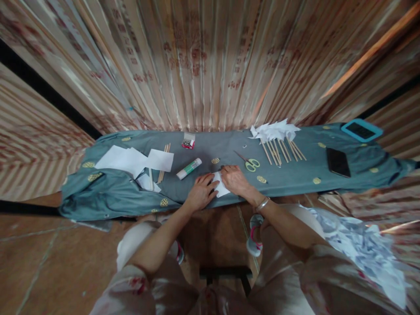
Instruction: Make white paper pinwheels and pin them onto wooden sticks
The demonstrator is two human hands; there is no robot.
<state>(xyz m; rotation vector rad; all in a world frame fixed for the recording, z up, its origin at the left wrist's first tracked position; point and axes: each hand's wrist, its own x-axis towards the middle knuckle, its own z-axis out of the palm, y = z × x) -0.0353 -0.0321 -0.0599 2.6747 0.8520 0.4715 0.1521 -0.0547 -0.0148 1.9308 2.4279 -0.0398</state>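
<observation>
Below our grip spreads the cloth (292,179); our left hand (202,191) and right hand (233,179) lie on the white paper (221,187) between them, whether pinching we cannot tell; slippage on the cloth could crease it crookedly.

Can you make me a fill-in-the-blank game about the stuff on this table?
1. The left hand and right hand touch ____ paper.
2. The glue stick lies nearer the ____ hand.
3. The scissors have light ____ handles.
4. The tablet has a ____ frame.

Missing words: white; left; green; blue
</observation>
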